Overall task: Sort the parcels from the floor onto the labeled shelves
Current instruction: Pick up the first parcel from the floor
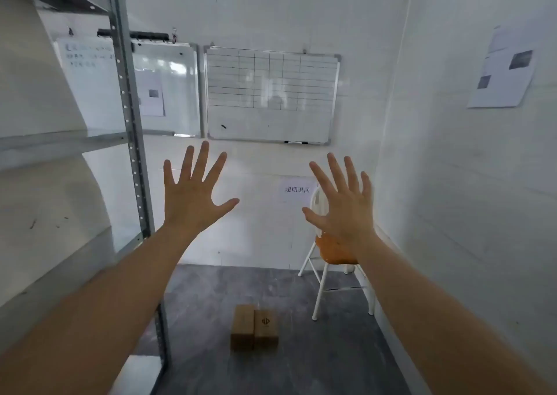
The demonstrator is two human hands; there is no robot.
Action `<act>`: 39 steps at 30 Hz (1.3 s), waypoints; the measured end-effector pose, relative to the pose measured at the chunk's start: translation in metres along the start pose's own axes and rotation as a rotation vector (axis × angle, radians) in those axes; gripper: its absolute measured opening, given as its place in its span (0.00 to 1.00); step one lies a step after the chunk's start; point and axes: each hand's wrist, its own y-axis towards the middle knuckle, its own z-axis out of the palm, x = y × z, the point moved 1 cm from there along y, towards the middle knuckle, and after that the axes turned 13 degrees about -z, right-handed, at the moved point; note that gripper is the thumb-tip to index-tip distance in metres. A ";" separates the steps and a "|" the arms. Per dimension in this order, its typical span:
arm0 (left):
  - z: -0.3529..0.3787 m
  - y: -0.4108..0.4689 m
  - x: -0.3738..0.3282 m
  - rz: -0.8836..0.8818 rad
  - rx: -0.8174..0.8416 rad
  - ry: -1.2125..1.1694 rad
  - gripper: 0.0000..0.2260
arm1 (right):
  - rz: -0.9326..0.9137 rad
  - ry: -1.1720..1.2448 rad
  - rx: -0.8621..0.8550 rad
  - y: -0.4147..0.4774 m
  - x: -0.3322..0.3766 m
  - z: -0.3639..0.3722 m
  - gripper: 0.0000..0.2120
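Two brown cardboard parcels lie side by side on the grey floor, the left parcel (243, 326) plain and the right parcel (265, 328) marked with a dark logo. A metal shelf rack (129, 114) stands along the left wall with bare shelves. My left hand (193, 195) and my right hand (343, 204) are raised in front of me at chest height, palms forward, fingers spread wide, holding nothing. Both hands are well above the parcels.
A white folding chair with an orange seat (331, 256) stands in the far right corner. Two whiteboards (271, 96) hang on the back wall above a paper sign (297, 189). Printed sheets (506, 69) are taped to the right wall.
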 end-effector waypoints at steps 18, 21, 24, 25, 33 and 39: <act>0.234 0.183 0.102 0.053 0.046 -0.005 0.36 | 0.041 0.091 -0.017 0.186 0.016 0.243 0.37; 0.282 0.201 0.114 0.034 0.090 -0.010 0.36 | 0.049 0.093 0.010 0.197 0.012 0.282 0.37; 0.333 0.216 0.119 0.058 0.144 0.003 0.36 | 0.068 0.071 0.058 0.200 0.001 0.324 0.36; 0.349 0.220 0.119 0.054 0.156 0.002 0.36 | 0.073 0.072 0.079 0.200 -0.004 0.339 0.36; 0.484 0.235 0.102 0.047 0.267 0.014 0.36 | 0.083 0.115 0.235 0.215 -0.057 0.469 0.36; 0.581 0.231 0.091 -0.036 0.368 -0.002 0.38 | 0.067 0.195 0.348 0.212 -0.079 0.575 0.37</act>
